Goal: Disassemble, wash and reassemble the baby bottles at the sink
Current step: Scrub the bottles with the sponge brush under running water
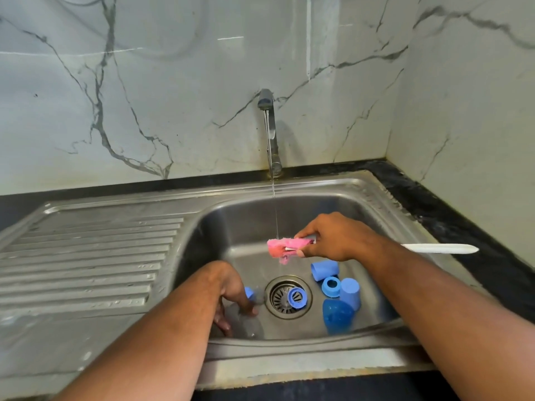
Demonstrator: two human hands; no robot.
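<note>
The right hand (324, 241) pinches the bottle brush (285, 247) close behind its pink sponge head. It holds the sponge under the faucet's (269, 131) thin stream, beyond the drain (276, 299), likely to wet it. The left hand (231, 296) reaches down just left of the drain, fingers curled at what seems to be a clear bottle (249, 322). Whether it grips the bottle, I cannot tell. One blue collar ring (296, 298) lies on the drain and blue caps (324, 270) lie right of it, apparently awaiting scrubbing.
</note>
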